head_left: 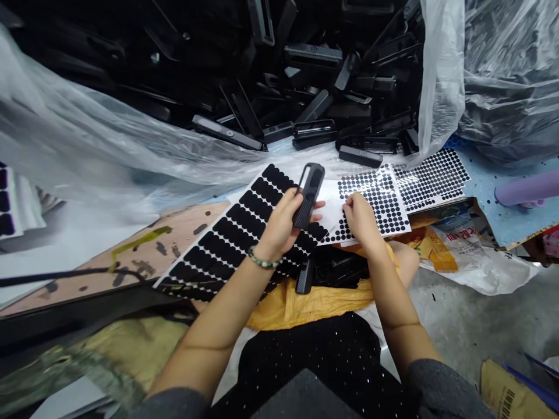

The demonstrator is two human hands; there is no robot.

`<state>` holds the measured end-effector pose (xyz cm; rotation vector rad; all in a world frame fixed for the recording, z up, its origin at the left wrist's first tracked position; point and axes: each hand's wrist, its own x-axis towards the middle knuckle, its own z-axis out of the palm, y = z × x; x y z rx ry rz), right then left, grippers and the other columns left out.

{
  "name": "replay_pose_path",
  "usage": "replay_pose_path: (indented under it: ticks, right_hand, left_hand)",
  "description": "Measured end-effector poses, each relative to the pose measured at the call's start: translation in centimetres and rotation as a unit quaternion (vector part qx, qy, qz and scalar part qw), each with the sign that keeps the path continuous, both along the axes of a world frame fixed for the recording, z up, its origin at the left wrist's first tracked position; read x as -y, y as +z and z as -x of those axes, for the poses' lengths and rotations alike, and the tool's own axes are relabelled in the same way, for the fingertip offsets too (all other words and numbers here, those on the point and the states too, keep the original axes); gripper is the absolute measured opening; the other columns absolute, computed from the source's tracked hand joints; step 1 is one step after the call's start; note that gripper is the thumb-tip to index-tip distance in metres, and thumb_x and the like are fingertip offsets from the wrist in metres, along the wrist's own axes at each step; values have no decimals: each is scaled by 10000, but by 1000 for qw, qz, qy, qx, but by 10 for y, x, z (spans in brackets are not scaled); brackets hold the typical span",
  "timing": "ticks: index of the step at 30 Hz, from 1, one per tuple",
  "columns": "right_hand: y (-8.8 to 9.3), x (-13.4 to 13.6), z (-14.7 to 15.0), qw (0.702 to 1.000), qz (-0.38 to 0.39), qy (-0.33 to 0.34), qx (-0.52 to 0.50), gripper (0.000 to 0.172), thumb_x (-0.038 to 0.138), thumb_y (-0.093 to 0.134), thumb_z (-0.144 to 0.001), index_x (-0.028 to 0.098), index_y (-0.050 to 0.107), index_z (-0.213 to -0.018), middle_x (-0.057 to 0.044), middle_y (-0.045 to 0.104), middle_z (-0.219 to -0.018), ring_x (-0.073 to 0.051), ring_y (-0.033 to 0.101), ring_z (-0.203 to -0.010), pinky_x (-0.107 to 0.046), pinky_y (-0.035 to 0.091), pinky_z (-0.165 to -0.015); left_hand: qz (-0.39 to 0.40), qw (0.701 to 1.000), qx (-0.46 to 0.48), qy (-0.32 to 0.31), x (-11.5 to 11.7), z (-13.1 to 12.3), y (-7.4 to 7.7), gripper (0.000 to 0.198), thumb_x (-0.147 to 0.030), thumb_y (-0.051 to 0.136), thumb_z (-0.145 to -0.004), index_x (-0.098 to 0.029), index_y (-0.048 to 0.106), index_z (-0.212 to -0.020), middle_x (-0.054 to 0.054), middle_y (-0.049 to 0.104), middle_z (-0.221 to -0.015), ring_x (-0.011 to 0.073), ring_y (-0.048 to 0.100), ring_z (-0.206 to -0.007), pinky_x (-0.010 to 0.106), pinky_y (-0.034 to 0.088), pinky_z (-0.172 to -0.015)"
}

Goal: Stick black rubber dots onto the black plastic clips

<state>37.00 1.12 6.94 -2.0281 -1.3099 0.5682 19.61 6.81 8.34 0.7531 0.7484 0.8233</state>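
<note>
Gripping a black textured plastic bar (309, 195) in the left hand (279, 224), fingers (315, 204) curled round its back and thumb across the front, bar held upright-ish, tilted, just above the middle of the work area. Right hand (360, 220) sits just right of it, fingertips (349, 203) bent down on a sheet of small round black stickers (375, 203); can't tell if they're pinching a dot or just touching the sheet. White paper (329, 212) lies between the hands, partly under the sticker sheet.

Under the left hand, a large sheet of black oval pads (236, 233) runs diagonally from near left to far right. Second dot sheet (430, 180) lies far right, beside the first. One loose black part (304, 276) stands on its end near the lap, next to a small heap of black parts (340, 269) on a yellow woven sack (310, 304). Big pile of black plastic parts (305, 99) fills the far side, edged by clear plastic sheeting (96, 145). Right side: blue dotted board (509, 230) with a purple roll (528, 189) on it, printed bags (454, 233) below. Wooden board (131, 256) at left, concrete floor (471, 314) at near right. Beaded bracelet (262, 259) on the left wrist.
</note>
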Motion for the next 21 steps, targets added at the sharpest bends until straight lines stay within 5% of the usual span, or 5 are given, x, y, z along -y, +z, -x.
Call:
replay_pose_path:
  ticks: [4, 7, 13, 21]
  right_hand:
    - [10, 9, 16, 958, -92, -35, -269, 140, 329, 627, -776, 232, 534, -817, 20, 594, -767, -136, 581, -713, -318, 531, -739]
    - [19, 14, 32, 920, -122, -6, -372, 190, 387, 682, -748, 228, 583, -780, 17, 614, -770, -137, 615, -745, -319, 555, -759]
    - [26, 16, 51, 937, -157, -9, -312, 176, 381, 705, -723, 215, 646, -722, -47, 569, -966, -168, 596, -862, -307, 569, -671]
    - [25, 19, 54, 952, -146, -1, -269, 132, 309, 677, -731, 221, 599, -671, -10, 532, -818, -153, 565, -815, -288, 526, -671]
  left_hand:
    - [30, 998, 54, 6, 26, -2, -11, 303, -411, 762, -757, -219, 596, -922, 20, 699, -977, 216, 718, -986, 320, 615, -787]
    - [15, 998, 59, 10, 34, -5, -16, 314, -409, 770, -758, -226, 608, -955, 21, 710, -982, 212, 698, -1028, 375, 587, -917]
    - [-41, 998, 36, 24, 39, -5, -19, 342, -451, 747, -773, -236, 617, -1005, 1, 707, -986, 161, 690, -939, 312, 555, -916]
    - [-137, 989, -32, 43, 45, -2, -30, 303, -445, 662, -843, -241, 602, -1058, 21, 672, -1071, 173, 642, -1052, 330, 500, -991]
